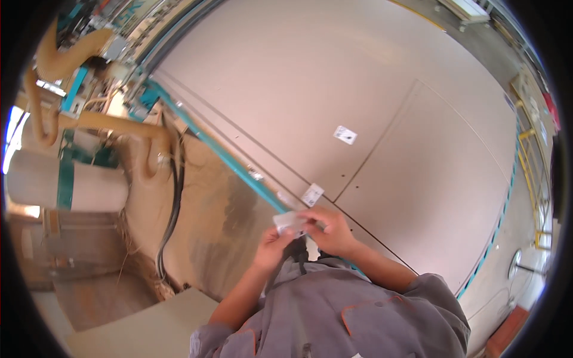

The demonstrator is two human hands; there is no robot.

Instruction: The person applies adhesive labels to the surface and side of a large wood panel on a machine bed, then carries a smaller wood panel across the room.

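From where I stood, the left hand (273,248) and right hand (332,230) together pinched a white card (286,222) over the teal rail (230,161) (two similar cards (345,135) lay on the panel (268,89)), its handling apparently the step in hand, the next move calling for a steady grip.

I am remotely logging stained brown floor (206,185) stretching left, bright light (13,128) glowing farther left, yellow frame (526,136) standing at right.
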